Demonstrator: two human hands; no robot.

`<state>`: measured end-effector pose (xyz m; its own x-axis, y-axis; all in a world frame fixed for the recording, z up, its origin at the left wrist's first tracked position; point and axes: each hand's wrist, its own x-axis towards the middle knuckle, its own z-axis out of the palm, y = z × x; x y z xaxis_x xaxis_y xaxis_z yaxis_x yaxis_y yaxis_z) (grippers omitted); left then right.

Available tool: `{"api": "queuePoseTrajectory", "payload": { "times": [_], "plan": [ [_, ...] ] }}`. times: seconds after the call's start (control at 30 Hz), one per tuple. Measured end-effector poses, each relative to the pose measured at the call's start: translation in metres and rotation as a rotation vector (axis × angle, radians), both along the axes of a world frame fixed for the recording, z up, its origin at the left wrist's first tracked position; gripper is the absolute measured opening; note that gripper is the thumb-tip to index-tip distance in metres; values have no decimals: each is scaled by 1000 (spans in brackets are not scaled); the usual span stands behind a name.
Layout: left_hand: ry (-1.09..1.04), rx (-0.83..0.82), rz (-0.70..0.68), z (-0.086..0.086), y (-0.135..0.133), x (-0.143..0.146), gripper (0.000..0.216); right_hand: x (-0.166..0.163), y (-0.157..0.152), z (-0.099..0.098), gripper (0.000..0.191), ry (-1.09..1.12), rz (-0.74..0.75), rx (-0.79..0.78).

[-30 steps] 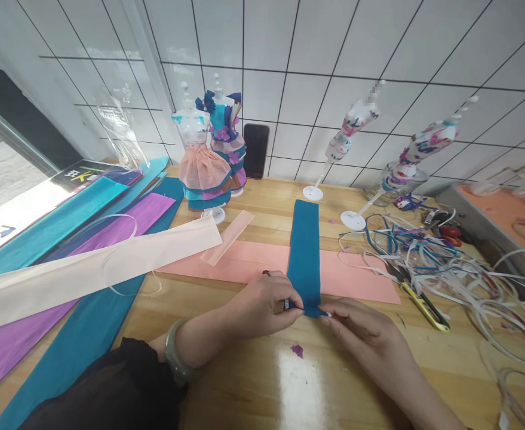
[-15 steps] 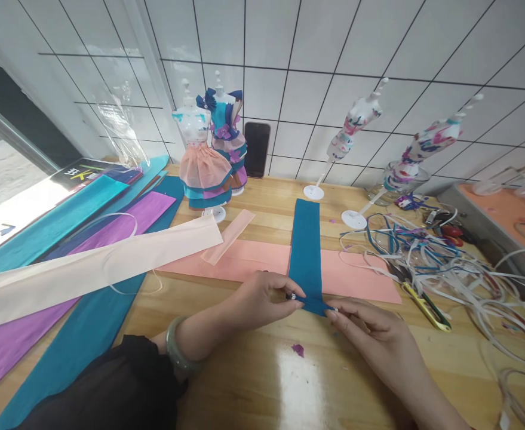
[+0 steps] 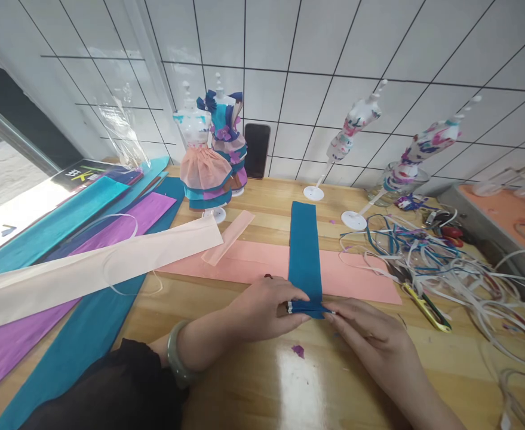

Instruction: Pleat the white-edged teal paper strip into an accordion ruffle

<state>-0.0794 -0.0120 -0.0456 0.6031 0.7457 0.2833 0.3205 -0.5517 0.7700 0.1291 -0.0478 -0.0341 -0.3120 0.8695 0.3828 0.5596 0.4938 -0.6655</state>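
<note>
A dark teal strip (image 3: 304, 251), of fabric or crepe paper, lies lengthwise away from me across a longer pink strip (image 3: 356, 275). Its near end is gathered into narrow folds. My left hand (image 3: 266, 307) pinches the folded end from the left, thumb below and fingers above, with pleat edges showing at the fingertips. From the right, my right hand (image 3: 374, 331) pinches the other side of the same fold between thumb and fingers. A small purple scrap (image 3: 298, 351) lies on the wooden table (image 3: 239, 388) below my hands.
Long teal, purple (image 3: 123, 224) and cream strips (image 3: 154, 245) spread on the left. Two dressed mini mannequins (image 3: 206, 164) and a phone (image 3: 257, 150) stand at the back. Further right are two bare mannequins (image 3: 356, 125), a yellow cutter (image 3: 426, 306) and tangled ribbons (image 3: 432, 251).
The teal strip's near end has been folded tighter, and its far end has shifted slightly left. Both hands have moved a little toward me, still pinching the fold.
</note>
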Motion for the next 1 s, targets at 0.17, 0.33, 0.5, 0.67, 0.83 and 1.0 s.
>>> {"api": "queuePoseTrajectory", "payload": {
  "times": [0.17, 0.33, 0.5, 0.67, 0.83, 1.0],
  "plan": [
    [-53, 50, -13, -3, 2, 2, 15, -1, 0, -2, 23, -29, 33, 74],
    [-185, -80, 60, -1, 3, 3, 11, -3, -3, -2, 48, 4, -86, -17],
    [-239, -368, 204, 4, 2, 4, 15, -2, -5, -5, 60, 69, -184, -94],
    [-155, -232, 158, 4, -1, 4, 15, -4, -5, -3, 58, 27, -107, -23],
    [-30, 65, -35, -1, -4, 2, 18, -9, -6, 4, 56, -77, 40, -31],
    [41, 118, -42, -5, -3, 1, 18, -8, -5, 3, 28, -51, 90, -35]
  ]
}}
